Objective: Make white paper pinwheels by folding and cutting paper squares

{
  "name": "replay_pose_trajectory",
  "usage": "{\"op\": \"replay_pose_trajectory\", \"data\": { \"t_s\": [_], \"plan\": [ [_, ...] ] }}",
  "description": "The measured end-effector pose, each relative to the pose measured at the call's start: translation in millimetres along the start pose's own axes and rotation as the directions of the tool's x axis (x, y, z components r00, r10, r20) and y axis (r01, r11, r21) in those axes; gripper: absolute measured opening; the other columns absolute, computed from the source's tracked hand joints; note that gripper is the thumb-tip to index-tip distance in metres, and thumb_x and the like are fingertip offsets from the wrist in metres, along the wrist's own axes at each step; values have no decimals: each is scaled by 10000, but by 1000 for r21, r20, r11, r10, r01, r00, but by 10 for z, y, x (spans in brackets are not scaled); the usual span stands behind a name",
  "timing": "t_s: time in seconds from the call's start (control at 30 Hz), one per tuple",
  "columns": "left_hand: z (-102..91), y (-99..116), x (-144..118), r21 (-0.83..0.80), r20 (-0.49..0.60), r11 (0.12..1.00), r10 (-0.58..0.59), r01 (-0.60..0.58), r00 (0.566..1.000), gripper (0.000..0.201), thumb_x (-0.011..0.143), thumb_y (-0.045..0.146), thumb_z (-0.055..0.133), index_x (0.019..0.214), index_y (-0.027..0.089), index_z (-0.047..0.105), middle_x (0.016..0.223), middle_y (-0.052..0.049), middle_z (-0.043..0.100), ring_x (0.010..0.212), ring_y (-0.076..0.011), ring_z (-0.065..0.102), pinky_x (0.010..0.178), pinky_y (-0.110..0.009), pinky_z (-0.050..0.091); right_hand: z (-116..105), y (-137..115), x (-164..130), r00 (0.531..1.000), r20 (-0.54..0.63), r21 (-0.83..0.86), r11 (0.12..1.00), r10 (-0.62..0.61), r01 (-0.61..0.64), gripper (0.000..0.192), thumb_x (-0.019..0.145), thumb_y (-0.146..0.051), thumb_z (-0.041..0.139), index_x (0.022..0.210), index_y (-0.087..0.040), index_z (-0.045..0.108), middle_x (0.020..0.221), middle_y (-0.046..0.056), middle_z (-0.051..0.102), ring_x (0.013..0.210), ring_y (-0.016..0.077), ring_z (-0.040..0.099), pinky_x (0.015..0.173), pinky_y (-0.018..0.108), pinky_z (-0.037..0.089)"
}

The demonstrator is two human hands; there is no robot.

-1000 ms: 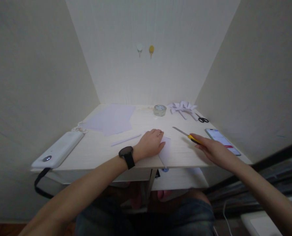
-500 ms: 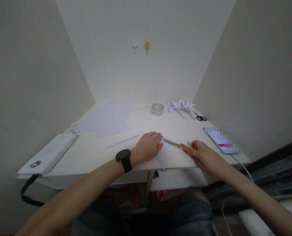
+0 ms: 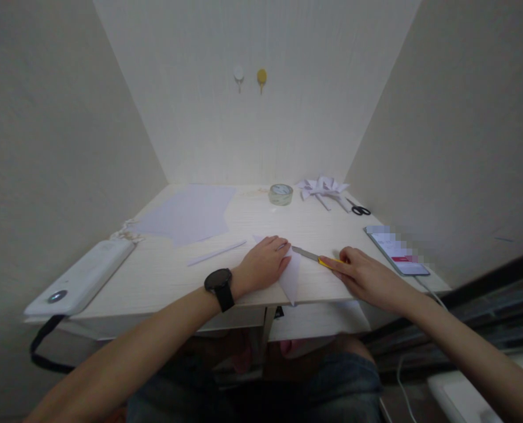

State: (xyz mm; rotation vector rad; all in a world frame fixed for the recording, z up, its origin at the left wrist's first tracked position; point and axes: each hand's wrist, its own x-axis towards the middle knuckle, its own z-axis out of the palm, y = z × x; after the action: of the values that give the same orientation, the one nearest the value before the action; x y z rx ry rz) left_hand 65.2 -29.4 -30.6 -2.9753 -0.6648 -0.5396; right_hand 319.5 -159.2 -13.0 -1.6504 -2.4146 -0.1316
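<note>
Pressing flat on a folded piece of white paper (image 3: 292, 279) near the desk's front edge is my left hand (image 3: 264, 261), with a black watch on its wrist. One pointed corner of that paper reaches the edge. My right hand (image 3: 362, 275) is closed around a yellow-handled utility knife (image 3: 305, 254). Its long blade points left, with the tip at the paper beside my left fingertips. A thin rolled paper stick (image 3: 217, 252) lies to the left of my left hand. Part of the folded paper is hidden beneath my palm.
White paper sheets (image 3: 191, 211) lie at the back left. Behind my hands stand a clear tape roll (image 3: 281, 195) and paper pinwheels (image 3: 323, 187). Black-handled scissors (image 3: 359, 210) and a phone (image 3: 396, 251) with a cable are at right. A white device (image 3: 83, 276) sits at left.
The view has shifted slightly. Both hands, the paper and the knife hold nearly the same positions.
</note>
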Motion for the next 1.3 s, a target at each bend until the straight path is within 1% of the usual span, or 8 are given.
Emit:
{"op": "replay_pose_trajectory", "data": {
  "t_s": [0.17, 0.37, 0.53, 0.73, 0.87, 1.0, 1.13, 1.3],
  "plan": [
    [-10, -2, -12, -31, 16, 999, -28, 29, 999, 417, 1008, 318, 343, 1303, 103, 546, 1357, -157, 551, 1291, -259, 471, 1106, -428, 354, -61, 10, 34, 1000, 4, 30, 1000, -9, 9, 431, 968, -309, 428, 1377, -285, 563, 932, 94, 558, 782, 200, 580, 756, 347, 504],
    [-51, 7, -6, -55, 33, 998, -26, 28, 999, 415, 1008, 299, 340, 1288, 77, 553, 1291, -157, 567, 1239, -252, 491, 1107, -412, 352, -103, 32, 72, 996, 91, 91, 996, -7, -2, 450, 983, -316, 396, 1416, -287, 516, 957, 84, 551, 789, 189, 587, 774, 334, 490],
    [-28, -8, 1, -82, 23, 997, -11, 13, 1000, 394, 1006, 291, 332, 1282, 111, 548, 1270, -151, 572, 1221, -249, 498, 1098, -444, 362, -121, 56, 85, 989, 147, 153, 988, 8, -31, 462, 994, -326, 371, 1439, -277, 486, 940, 76, 547, 813, 195, 585, 780, 332, 485],
    [-50, -1, 11, -73, 45, 997, -6, 10, 999, 383, 1005, 281, 326, 1272, 118, 547, 1278, -146, 571, 1234, -254, 494, 1099, -445, 359, -148, 104, 67, 982, 187, 211, 975, 25, -65, 428, 994, -370, 371, 1375, -284, 546, 940, 68, 541, 822, 202, 597, 754, 324, 479],
    [-69, 5, 13, -69, 60, 998, -7, 11, 998, 395, 1006, 280, 325, 1271, 87, 547, 1281, -158, 565, 1247, -259, 482, 1109, -430, 350, -165, 113, 69, 974, 224, 237, 968, 31, -85, 390, 995, -369, 361, 1287, -273, 602, 939, 60, 527, 806, 194, 597, 748, 317, 475],
    [-52, -7, 12, -73, 54, 997, 0, 4, 999, 390, 1007, 280, 329, 1273, 91, 543, 1280, -153, 562, 1243, -252, 485, 1114, -427, 345, -162, 116, 81, 972, 233, 247, 964, 35, -94, 383, 997, -381, 360, 1259, -266, 614, 933, 60, 525, 791, 192, 592, 750, 325, 476],
    [-27, -22, 8, -72, 46, 997, -2, 5, 999, 376, 1005, 280, 333, 1260, 108, 549, 1272, -145, 567, 1235, -248, 494, 1112, -426, 348, -141, 182, 40, 975, 220, 235, 968, 33, -86, 415, 998, -391, 355, 1335, -283, 572, 932, 59, 527, 777, 186, 592, 748, 325, 485],
    [-11, -38, -6, -73, 53, 997, -4, 8, 999, 381, 1004, 267, 326, 1277, 99, 534, 1291, -148, 556, 1238, -249, 494, 1113, -437, 348, -137, 263, -81, 978, 175, 173, 975, 112, -142, 448, 998, -376, 350, 1401, -282, 522, 911, 57, 517, 745, 176, 580, 712, 309, 479]
  ]
}}
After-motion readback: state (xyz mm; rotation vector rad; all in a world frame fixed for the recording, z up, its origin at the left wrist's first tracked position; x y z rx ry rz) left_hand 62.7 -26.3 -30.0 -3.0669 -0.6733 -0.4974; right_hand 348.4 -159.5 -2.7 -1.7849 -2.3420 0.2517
